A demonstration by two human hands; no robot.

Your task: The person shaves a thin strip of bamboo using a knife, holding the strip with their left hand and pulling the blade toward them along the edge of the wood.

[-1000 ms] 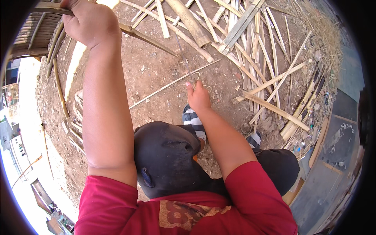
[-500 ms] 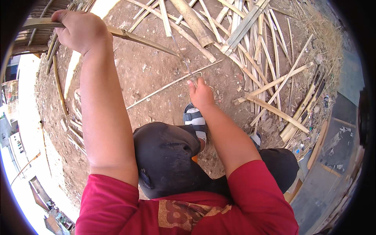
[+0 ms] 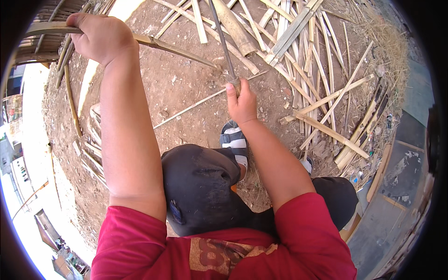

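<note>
My left hand, raised at the upper left, is closed around a long split bamboo strip. One end of the strip bends out past my fist to the left; the other slants down rightward toward the dirt. In front of my foot, my right hand grips a long knife by its handle. Its narrow dark blade points away from me, apart from the strip and just right of its lower end. A thin bamboo sliver lies on the ground beneath, passing behind my right hand.
Split bamboo pieces lie crisscrossed in a heap at the right, with a wide bamboo piece at the far middle. Dry straw and grey panels line the right side. My sandalled foot rests on the dirt.
The knife has swung: its blade, earlier thin and low near the strip's end, now stands raised and pointing far. My left hand has shifted slightly right, still holding the strip.
</note>
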